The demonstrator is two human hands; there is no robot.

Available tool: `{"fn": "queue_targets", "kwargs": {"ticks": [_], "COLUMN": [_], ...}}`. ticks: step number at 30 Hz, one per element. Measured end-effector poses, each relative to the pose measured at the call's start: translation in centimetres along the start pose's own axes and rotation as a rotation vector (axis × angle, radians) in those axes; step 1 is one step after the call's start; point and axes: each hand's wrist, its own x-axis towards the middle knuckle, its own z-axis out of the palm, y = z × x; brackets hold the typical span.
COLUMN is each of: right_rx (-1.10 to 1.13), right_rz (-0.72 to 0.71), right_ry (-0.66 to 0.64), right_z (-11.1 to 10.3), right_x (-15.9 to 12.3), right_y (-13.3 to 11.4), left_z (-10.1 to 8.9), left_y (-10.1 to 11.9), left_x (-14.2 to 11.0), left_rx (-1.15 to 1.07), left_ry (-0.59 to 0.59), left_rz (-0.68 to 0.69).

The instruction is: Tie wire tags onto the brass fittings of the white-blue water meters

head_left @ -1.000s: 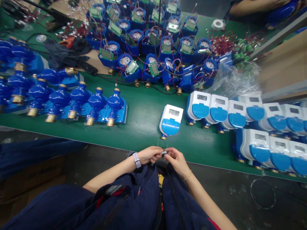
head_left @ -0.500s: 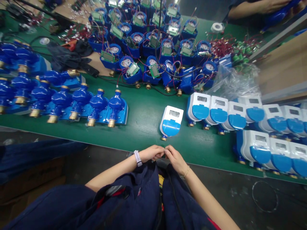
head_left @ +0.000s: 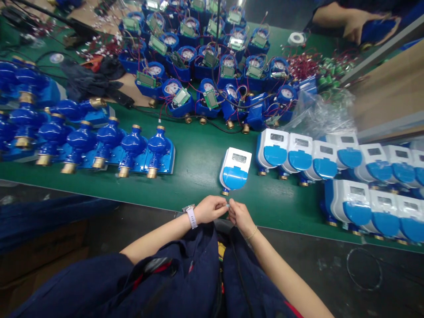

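My left hand (head_left: 211,208) and my right hand (head_left: 241,216) meet at the table's front edge, fingertips pinched together. Between them shows a tiny pale bit, too small to name; I cannot tell which hand bears it. Just beyond my fingers a white and blue water meter (head_left: 235,168) lies face up, its small display toward the far side and a brass end toward me. To its right stand several like meters (head_left: 272,149) in rows. On the left, several blue meters (head_left: 157,150) rest face down with brass threaded ends showing.
Farther back, open blue meter bodies (head_left: 209,98) with circuit boards and loose wires crowd the green table (head_left: 198,145). A black cable hangs over them. Clear plastic film (head_left: 308,112) lies at right. Another person's hand (head_left: 354,26) grips a blue part at the top right.
My fingers have shifted slightly, and a pale bit now shows between the fingertips. Across the table the other person's hands and blue part have moved. The view has shifted a little.
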Motion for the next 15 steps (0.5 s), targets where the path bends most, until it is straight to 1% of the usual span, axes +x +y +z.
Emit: {"fn": "queue_targets", "kwargs": {"ticks": [1, 4, 5, 6, 7, 9, 10, 11, 12, 15], "right_rx": [-0.039, -0.251, -0.281, -0.266, -0.208, -0.025, 0.052, 0.086, 0.066, -0.150], "right_rz": [-0.038, -0.255, -0.284, -0.263, -0.195, 0.009, 0.087, 0.114, 0.084, -0.157], "right_ry": [-0.002, -0.004, 0.004, 0.014, 0.021, 0.009, 0.004, 0.004, 0.007, 0.031], "right_z": [-0.1, -0.5, -0.5, -0.5, -0.3, 0.0, 0.1, 0.2, 0.1, -0.3], "right_x": [0.1, 0.2, 0.3, 0.5, 0.6, 1.0, 1.1, 1.2, 1.2, 1.3], "right_y": [-0.2, -1.0, -1.2, -1.3, -1.3, -0.9, -0.7, -0.6, -0.5, -0.6], "left_z": [-0.2, -0.6, -0.7, -0.7, -0.8, -0.8, -0.9, -0.9, -1.0, -1.2], "left_y": [0.0, -0.2, -0.4, -0.4, -0.5, -0.6, -0.6, -0.6, -0.6, -0.6], "left_x": [0.1, 0.5, 0.7, 0.8, 0.9, 1.1, 1.2, 1.3, 1.3, 1.4], "left_rx": [-0.035, -0.266, -0.316, -0.325, -0.290, -0.147, -0.081, -0.044, -0.045, -0.169], "left_ry": [-0.033, -0.220, -0.246, -0.235, -0.196, -0.067, -0.020, -0.008, -0.042, -0.259], "left_rz": [-0.038, -0.243, -0.282, -0.281, -0.240, -0.101, -0.043, -0.020, -0.038, -0.209]}}
